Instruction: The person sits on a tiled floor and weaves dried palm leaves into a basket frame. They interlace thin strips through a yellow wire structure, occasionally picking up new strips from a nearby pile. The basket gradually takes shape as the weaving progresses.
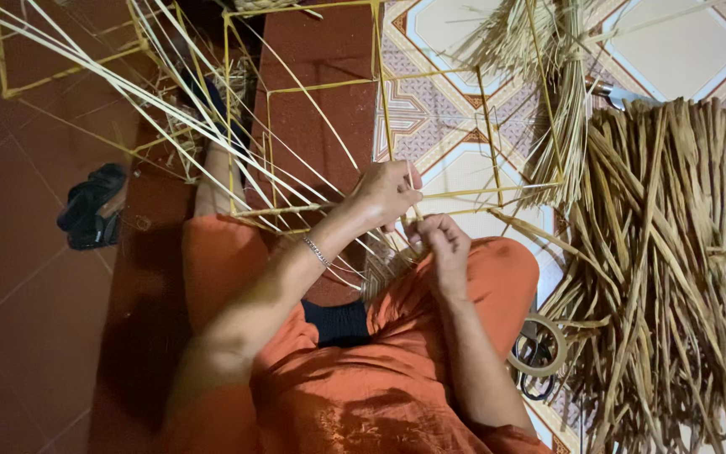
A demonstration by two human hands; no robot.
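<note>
Both hands are pinching pale straw strands (212,139) at a yellow frame (380,139): left hand (388,192) closed above, right hand (440,240) closed just below (steady tension likely keeps weaving tight).

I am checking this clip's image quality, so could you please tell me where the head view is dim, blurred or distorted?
Head view: the left side over the dark red floor tiles is dim; the pale patterned floor tiles and the heap of dried straw-coloured reeds are brighter. The left hand and right hand look fairly sharp, the near left forearm soft. Wide-angle bending shows in the thin yellow wire frame.
</note>
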